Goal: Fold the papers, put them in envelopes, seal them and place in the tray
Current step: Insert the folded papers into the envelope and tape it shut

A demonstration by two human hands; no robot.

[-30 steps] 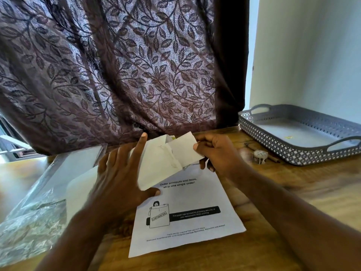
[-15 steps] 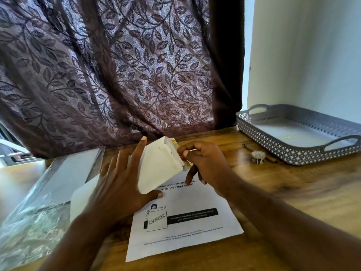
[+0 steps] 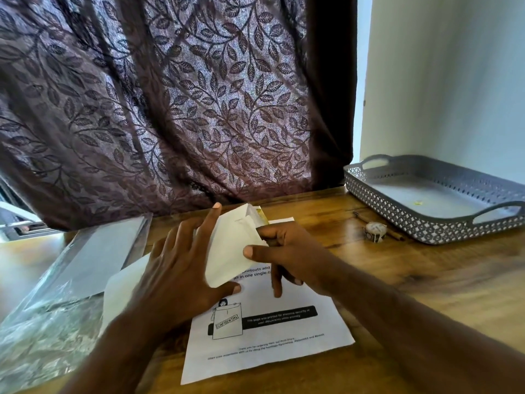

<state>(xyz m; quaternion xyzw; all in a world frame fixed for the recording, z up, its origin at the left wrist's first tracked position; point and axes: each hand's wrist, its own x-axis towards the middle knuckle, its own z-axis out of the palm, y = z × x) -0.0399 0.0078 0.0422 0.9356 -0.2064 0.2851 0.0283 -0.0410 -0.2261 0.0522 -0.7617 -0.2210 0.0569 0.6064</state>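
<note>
My left hand (image 3: 181,268) holds a white envelope (image 3: 233,248) upright over the table, thumb under its lower edge and index finger along its back. My right hand (image 3: 287,251) grips the envelope's right side, thumb pressed on the front. The folded paper is almost wholly inside; a thin strip with a yellow edge shows at the envelope's top. Beneath the hands lies a printed white sheet (image 3: 272,334). The grey perforated tray (image 3: 437,200) stands at the back right, with nothing in it but a small yellow speck.
A small roll of tape (image 3: 375,231) and a pencil-like stick lie just left of the tray. A clear plastic sleeve (image 3: 71,282) with more sheets lies at the left. A patterned dark curtain hangs behind the wooden table.
The folded paper that stuck out at the envelope's right has gone down into it. My right hand has moved left and closed onto the envelope's side.
</note>
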